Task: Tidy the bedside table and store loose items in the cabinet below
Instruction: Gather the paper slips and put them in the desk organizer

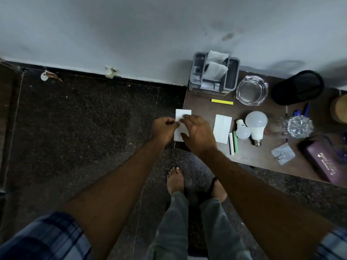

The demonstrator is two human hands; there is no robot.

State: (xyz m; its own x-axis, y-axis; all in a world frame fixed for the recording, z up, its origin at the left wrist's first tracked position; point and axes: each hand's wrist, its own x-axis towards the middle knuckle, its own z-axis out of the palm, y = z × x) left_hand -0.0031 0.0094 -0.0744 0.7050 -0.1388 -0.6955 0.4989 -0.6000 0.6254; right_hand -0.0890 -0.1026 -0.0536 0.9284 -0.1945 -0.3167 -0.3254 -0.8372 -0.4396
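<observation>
Evidently the clearing is at an early step, the surface (pixel 201 109) crowded. The white paper (pixel 183 114), thin and limp, lies well left of the large bulb (pixel 256 121), overhanging the corner. The left hand (pixel 163 128) pinches its edge in a narrow grip; the right hand (pixel 197 132) seems to press it flat, holding nothing. Next: lift without creasing.

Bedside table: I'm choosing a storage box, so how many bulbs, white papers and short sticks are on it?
Bulb: 2
White paper: 2
Stick: 3, yellow, white, green
Total: 7
</observation>
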